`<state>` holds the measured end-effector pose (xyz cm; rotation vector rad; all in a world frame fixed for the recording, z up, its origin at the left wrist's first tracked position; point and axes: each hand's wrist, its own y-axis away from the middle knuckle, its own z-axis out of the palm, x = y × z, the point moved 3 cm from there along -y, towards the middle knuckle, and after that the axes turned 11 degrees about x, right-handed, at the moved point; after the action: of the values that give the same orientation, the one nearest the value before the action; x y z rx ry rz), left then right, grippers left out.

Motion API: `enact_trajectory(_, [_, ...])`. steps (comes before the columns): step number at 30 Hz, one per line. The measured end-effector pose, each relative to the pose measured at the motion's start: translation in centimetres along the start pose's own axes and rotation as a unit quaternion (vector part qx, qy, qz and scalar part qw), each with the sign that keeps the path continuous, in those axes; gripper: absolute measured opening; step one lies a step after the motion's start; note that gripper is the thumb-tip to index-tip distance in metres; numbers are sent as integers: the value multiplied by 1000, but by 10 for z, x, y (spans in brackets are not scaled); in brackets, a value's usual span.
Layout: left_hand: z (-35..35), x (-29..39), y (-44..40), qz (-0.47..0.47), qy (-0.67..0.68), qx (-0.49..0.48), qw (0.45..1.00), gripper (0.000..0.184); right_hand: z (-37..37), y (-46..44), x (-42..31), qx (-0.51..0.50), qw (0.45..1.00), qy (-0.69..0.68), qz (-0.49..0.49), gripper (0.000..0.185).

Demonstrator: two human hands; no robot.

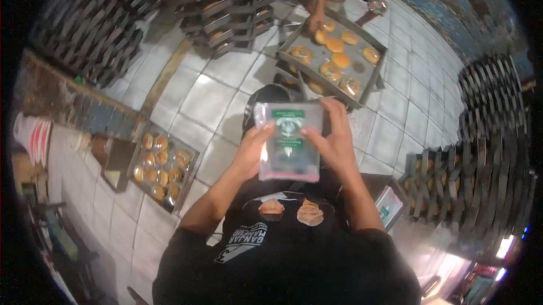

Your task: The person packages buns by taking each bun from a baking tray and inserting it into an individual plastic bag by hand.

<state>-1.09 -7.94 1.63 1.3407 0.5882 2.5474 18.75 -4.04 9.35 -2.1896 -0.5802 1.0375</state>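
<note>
A stack of clear plastic bags (289, 155) with green print is held up in front of my black shirt. My left hand (254, 149) grips its left edge, the thumb lying on the front near the print. On the other side my right hand (334, 138) holds the right edge, its thumb pressed on the face beside the green logo and its fingers partly behind. Just beyond the bags is a dark tray of round buns (337, 59). A second tray of wrapped buns (161, 176) lies on the floor to the left.
A co-worker's hand (317, 21) reaches into the far tray. Stacked dark trays (220, 14) stand at the back left, more stacks (458, 178) at the right. A box with printed bags (389, 206) is beside my right arm. White tiles (209, 93) cover the floor.
</note>
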Motion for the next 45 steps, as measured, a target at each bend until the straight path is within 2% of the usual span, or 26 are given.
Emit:
enact_trajectory(1, [-6, -10, 5, -16, -35, -14, 999, 44, -1, 8, 10, 11, 1000, 12, 11, 43])
enact_trajectory(2, [-19, -23, 2, 51, -173, 14, 984, 50, 16, 41, 45, -102, 959, -129, 231, 46])
enact_trajectory(3, [-20, -26, 5, 48, -173, 20, 984, 50, 27, 56, 48, -204, 840, -256, 432, 50])
enact_trajectory(4, [-18, -17, 11, 275, -367, 67, 886, 52, 18, 60, 46, -285, 860, -111, 407, 57])
enact_trajectory(5, [-12, -14, 19, 471, -526, 107, 700, 54, 18, 68, 47, -293, 858, -111, 407, 57])
enact_trajectory(6, [-18, -23, 19, 463, -674, 90, 568, 55, 18, 79, 50, -298, 883, -58, 357, 60])
enact_trajectory(8, [-20, -24, 24, 476, -654, 72, 583, 44, 17, 104, 61, -211, 964, -22, 160, 67])
enact_trajectory(10, [-19, -26, 20, 500, -637, 20, 586, 28, 8, 86, 40, -167, 981, 36, 96, 64])
enact_trajectory(12, [-16, -25, 19, 558, -639, -30, 529, 33, -5, 72, 30, -144, 986, 80, 41, 61])
enact_trajectory(13, [-11, -18, 22, 595, -623, -56, 505, 39, -10, 67, 27, -200, 976, 78, 12, 53])
enact_trajectory(14, [-1, -14, 22, 592, -622, -67, 508, 39, -13, 63, 24, -256, 963, 77, -15, 45])
enact_trajectory(16, [11, -7, 22, 490, -461, -26, 739, 33, -24, 57, 31, -286, 957, 5, 55, 38])
enact_trajectory(17, [9, -4, 17, 480, -461, -28, 746, 33, -26, 48, 36, -308, 943, -70, 107, 31])
enact_trajectory(19, [-4, -14, -4, 55, -454, -193, 868, 28, -29, 13, 56, -290, 946, -102, 105, 21])
enact_trajectory(20, [8, -10, -6, -20, -319, -190, 928, 21, -30, 1, 84, -331, 897, -178, 234, 19])
enact_trajectory(21, [7, -9, -17, -28, -317, -193, 928, 21, -28, -10, 114, -361, 824, -248, 358, 19])
enact_trajectory(23, [-2, 0, -48, -25, -176, -48, 983, 17, 1, -30, 201, -232, 805, -317, 445, 28])
enact_trajectory(24, [0, 8, -63, 4, -125, 21, 992, 17, 13, -33, 253, -262, 883, -76, 381, 35])
enact_trajectory(25, [5, 9, -78, 0, -123, 27, 992, 17, 25, -41, 303, -277, 903, 166, 285, 42])
enact_trajectory(27, [10, 10, -103, 62, -68, 106, 990, 18, 48, -55, 381, -326, 889, 224, 231, 51])
enact_trajectory(29, [12, -2, -109, 18, -78, 154, 985, 24, 81, -62, 454, -278, 885, 35, 371, 55])
enact_trajectory(31, [16, -1, -110, 46, -185, 142, 971, 29, 104, -73, 492, -224, 927, 136, 268, 52])
enact_trajectory(35, [7, -4, -112, 92, -172, 136, 971, 22, 154, -65, 594, -177, 900, 182, 354, 65])
enact_trajectory(37, [4, -2, -112, 85, -182, 137, 970, 20, 164, -69, 593, -177, 877, 245, 373, 74])
enact_trajectory(40, [6, 1, -112, 114, -159, 138, 971, 20, 167, -82, 567, -294, 840, 75, 450, 76])
enact_trajectory(45, [10, 0, -115, 117, -167, 153, 967, 28, 144, -54, 494, -178, 855, -39, 486, 61])
